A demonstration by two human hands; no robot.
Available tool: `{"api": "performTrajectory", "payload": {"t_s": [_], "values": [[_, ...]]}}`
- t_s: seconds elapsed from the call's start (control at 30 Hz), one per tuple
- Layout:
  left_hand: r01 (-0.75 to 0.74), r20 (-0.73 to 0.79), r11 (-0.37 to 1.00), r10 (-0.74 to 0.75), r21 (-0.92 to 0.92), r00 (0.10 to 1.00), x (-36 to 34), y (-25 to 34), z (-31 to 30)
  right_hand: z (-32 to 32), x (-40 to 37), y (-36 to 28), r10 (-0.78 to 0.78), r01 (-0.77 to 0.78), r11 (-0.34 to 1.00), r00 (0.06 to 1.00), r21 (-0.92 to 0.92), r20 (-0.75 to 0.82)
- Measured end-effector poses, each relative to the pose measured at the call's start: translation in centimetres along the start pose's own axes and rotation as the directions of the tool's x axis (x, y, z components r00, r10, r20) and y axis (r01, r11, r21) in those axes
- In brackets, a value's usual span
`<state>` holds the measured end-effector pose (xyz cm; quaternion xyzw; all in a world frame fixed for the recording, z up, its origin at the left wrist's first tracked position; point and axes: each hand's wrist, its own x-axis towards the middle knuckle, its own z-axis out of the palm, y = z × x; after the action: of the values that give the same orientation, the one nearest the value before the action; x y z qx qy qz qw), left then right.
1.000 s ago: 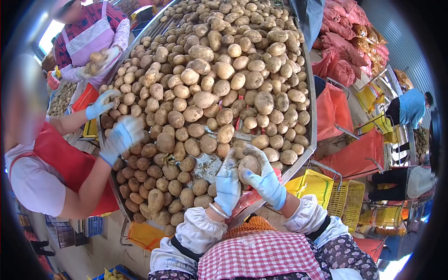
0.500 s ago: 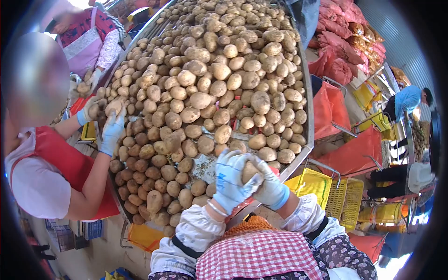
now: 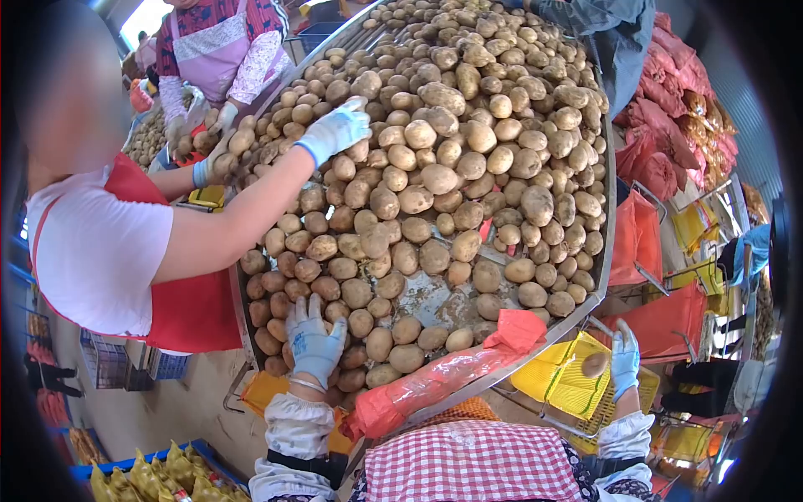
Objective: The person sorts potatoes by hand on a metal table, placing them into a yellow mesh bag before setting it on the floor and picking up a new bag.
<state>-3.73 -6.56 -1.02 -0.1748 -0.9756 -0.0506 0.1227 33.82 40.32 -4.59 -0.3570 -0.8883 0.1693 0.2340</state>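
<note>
My left hand [image 3: 314,341], in a light blue and white work glove, lies with fingers spread on the potatoes [image 3: 355,293] at the near left of the sorting table. It holds none of them firmly that I can see. Out past the table's right edge is my right hand [image 3: 625,360], gloved too, its fingers stretched out. A single blurred potato [image 3: 595,364] hangs in the air just left of it, over a yellow mesh bag [image 3: 560,372]. Along the table's near edge runs a red plastic-wrapped roll [image 3: 443,381].
A co-worker in a red apron [image 3: 188,293] reaches a gloved hand [image 3: 339,130] over the heap from the left. Another person in a lilac apron [image 3: 209,54] stands farther back. Red bags [image 3: 661,318] hang at right; a blue crate [image 3: 201,452] with yellow bags sits lower left.
My hands were together around a potato at the near edge. They have parted, left onto the heap, right beyond the table, and the potato is released. The co-worker's arm now stretches across the heap.
</note>
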Motion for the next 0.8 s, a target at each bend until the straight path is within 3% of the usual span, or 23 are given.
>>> {"api": "performTrajectory", "payload": {"t_s": [0.07, 0.1, 0.13, 0.17, 0.2, 0.23, 0.27, 0.3, 0.33, 0.4, 0.43, 0.5, 0.57, 0.63, 0.7, 0.77, 0.8], "values": [[-0.029, 0.079, 0.920, 0.064, -0.390, 0.995, -1.1, -0.9, 0.8, 0.9, 2.3, -11.0, -0.096, 0.096, 0.973, 0.995, 0.208, -0.012], [-0.022, 0.083, 0.920, 0.059, -0.391, 0.995, -1.4, -0.7, 0.7, 1.4, 3.5, -16.7, -0.143, 0.142, 0.941, 0.990, 0.308, -0.018], [-0.091, 0.057, 0.854, 0.140, -0.512, 0.988, -1.2, 0.1, 0.6, 3.0, 4.0, -21.3, -0.151, 0.067, 0.846, 0.981, 0.529, 0.118], [-0.158, 0.018, 0.767, 0.216, -0.622, 0.976, -0.9, 0.5, 0.5, 4.4, 5.0, -24.9, -0.260, 0.074, 0.826, 0.930, 0.559, 0.262], [-0.091, 0.053, 0.700, 0.181, -0.708, 0.982, -0.6, 0.3, 2.0, 5.9, 6.1, -29.4, -0.575, 0.449, 0.763, 0.801, 0.465, 0.169], [-0.085, 0.047, 0.699, 0.168, -0.710, 0.985, -0.3, 0.1, 2.4, 8.1, 6.2, -33.0, -0.647, 0.481, 0.719, 0.726, 0.501, 0.232], [-0.108, -0.020, 0.788, 0.121, -0.607, 0.992, 0.1, -0.2, 2.6, 10.6, 6.3, -35.5, -0.682, 0.503, 0.723, 0.630, 0.473, 0.372], [-0.119, -0.091, 0.863, 0.085, -0.491, 0.992, 0.4, -0.4, 2.6, 12.9, 6.5, -38.0, -0.748, 0.613, 0.664, 0.554, 0.428, 0.367], [-0.133, -0.082, 0.967, 0.117, -0.216, 0.990, 0.4, -0.4, 1.2, 15.0, 6.9, -40.0, -0.805, 0.714, 0.588, 0.467, 0.380, 0.367], [-0.124, -0.045, 0.948, 0.116, -0.293, 0.992, -0.8, -2.2, 1.6, 19.1, 7.6, -42.7, -0.816, 0.920, 0.391, 0.352, -0.009, 0.458], [-0.123, -0.003, 0.923, 0.131, -0.366, 0.991, -1.4, -3.1, 1.8, 20.6, 7.7, -43.3, -0.820, 0.924, 0.383, 0.342, -0.004, 0.460], [-0.091, 0.049, 0.932, 0.115, -0.351, 0.992, -2.7, -4.1, -0.1, 22.6, 7.4, -44.1, -0.730, 0.863, 0.483, 0.492, -0.150, 0.474], [0.004, 0.044, 0.869, 0.021, -0.495, 0.999, -4.8, -5.8, -0.4, 23.9, 7.0, -44.3, -0.721, 0.865, 0.469, 0.493, -0.181, 0.488], [0.027, -0.003, 0.877, -0.032, -0.479, 0.999, -6.1, -7.4, 1.0, 26.3, 7.1, -42.4, -0.783, 0.854, 0.513, 0.506, -0.085, 0.363], [0.077, -0.048, 0.820, -0.127, -0.568, 0.991, -6.4, -8.0, 1.2, 22.7, 7.8, -43.2, -0.801, 0.861, 0.508, 0.479, -0.015, 0.360], [0.038, -0.046, 0.818, -0.079, -0.574, 0.996, -5.0, -7.1, -0.1, 20.6, 7.9, -41.6, -0.756, 0.763, 0.626, 0.542, 0.162, 0.368], [-0.011, -0.052, 0.820, -0.023, -0.572, 0.998, -3.9, -6.6, -0.6, 19.2, 7.8, -40.3, -0.751, 0.706, 0.659, 0.601, 0.258, 0.274]]}}
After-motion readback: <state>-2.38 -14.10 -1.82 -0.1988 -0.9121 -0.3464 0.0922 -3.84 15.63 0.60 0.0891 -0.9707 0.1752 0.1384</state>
